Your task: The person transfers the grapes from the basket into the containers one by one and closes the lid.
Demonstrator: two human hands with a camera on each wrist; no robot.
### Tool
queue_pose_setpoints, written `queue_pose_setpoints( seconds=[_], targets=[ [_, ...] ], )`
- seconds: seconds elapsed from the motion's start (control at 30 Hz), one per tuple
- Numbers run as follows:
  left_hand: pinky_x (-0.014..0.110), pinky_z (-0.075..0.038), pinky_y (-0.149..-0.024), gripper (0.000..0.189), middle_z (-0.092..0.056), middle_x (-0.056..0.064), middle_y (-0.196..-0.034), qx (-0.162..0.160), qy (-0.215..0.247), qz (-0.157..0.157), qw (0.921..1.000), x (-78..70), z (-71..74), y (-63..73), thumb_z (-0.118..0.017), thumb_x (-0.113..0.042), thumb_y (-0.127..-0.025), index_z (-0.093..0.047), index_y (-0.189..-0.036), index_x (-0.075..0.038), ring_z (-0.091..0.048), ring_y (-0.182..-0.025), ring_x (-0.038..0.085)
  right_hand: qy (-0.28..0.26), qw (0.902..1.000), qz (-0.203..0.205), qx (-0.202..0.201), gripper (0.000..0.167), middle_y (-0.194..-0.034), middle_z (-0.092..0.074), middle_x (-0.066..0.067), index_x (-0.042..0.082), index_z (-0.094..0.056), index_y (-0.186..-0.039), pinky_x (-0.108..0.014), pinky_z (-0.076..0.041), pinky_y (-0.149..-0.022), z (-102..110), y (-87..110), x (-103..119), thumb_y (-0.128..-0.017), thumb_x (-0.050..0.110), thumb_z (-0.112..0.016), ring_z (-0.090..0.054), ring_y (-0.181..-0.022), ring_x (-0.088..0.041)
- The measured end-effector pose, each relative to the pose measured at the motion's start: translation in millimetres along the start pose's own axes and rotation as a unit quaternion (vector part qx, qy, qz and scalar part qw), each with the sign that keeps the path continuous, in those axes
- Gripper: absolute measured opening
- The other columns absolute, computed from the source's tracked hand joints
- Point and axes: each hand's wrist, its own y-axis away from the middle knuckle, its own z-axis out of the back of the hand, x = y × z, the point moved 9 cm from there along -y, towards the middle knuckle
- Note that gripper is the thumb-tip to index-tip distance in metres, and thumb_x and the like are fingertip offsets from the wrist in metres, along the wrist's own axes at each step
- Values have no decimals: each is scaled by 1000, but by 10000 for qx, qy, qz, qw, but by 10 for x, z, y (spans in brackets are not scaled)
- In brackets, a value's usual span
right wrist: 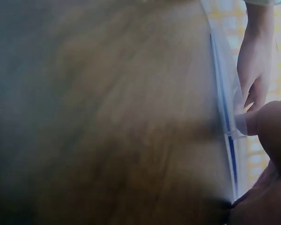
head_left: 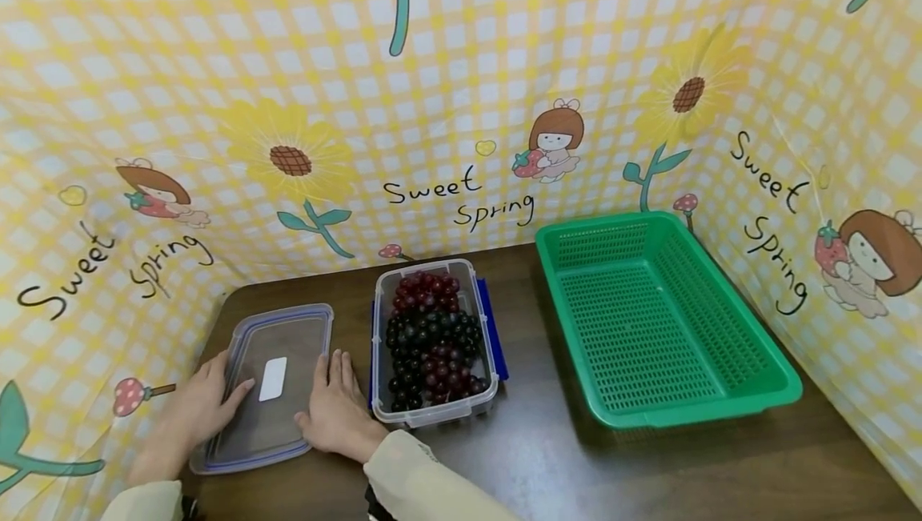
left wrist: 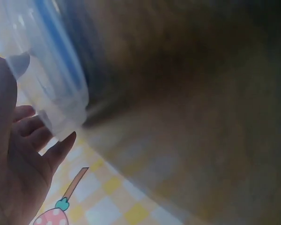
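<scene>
— Two grips are set on one lid (head_left: 268, 425). State positions, starting at the left.

— Left grip (head_left: 205, 404): along the lid's left rim, thumb over the top, fingers apart from the thumb and following the outer edge.

— Lid orientation?

— Between the grips, at the left end of the desk (head_left: 533, 457). Long axis: near side to far side, far end leaning right. Any slight lift off the desk cannot be judged.

— Lid appearance?

— Clear, rounded corners, blue band along the rim, white label (head_left: 273, 378) near the middle.

— Right grip (head_left: 337, 413)?

— At the right rim; thumb turned inward, apart from the fingers, which extend toward the far side. Whether either grip bears down cannot be told.

— Which grip is nearer the box (head_left: 471, 289)?

— The right: between lid and box, just beside the box's near left corner. The box is clear with blue side clips and contains red and black grapes (head_left: 432, 345).

— Far right?

— Green basket (head_left: 648, 345), well apart from both grips.
</scene>
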Motion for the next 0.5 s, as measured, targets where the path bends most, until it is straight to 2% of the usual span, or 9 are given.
queue_pose_setpoints(
  seconds=[0.2,0.37,0.5],
  targets=[
    [75,-45,-96,67,-48,51,-137,-253,175,-104,9995,31,2,7,-62,-23,-106,-35,-146,23,-52,-119,68,248,9994,-2,-227,83,-175,-23,-13,5,-21,-167,-31,-25,-132,6,-42,-3,-104,44,-58,-17,-165,-24],
    [74,-46,-98,57,-49,48,-137,-233,80,-171,9995,41,7,7,-62,-9,-101,-40,-144,21,-53,-120,66,611,9976,74,-306,77,-175,-24,-10,5,-20,-167,-29,-26,-131,-48,-86,-12,-107,40,-53,-19,-165,-22],
    [72,-47,-98,57,-50,47,-137,-133,17,-204,9997,40,17,-6,-62,-5,-99,-41,-145,20,-55,-120,64,784,9966,68,-255,81,-175,-24,-8,5,-19,-168,-28,-26,-130,-57,-96,-20,-105,39,-57,-18,-165,-20]
  ],
)
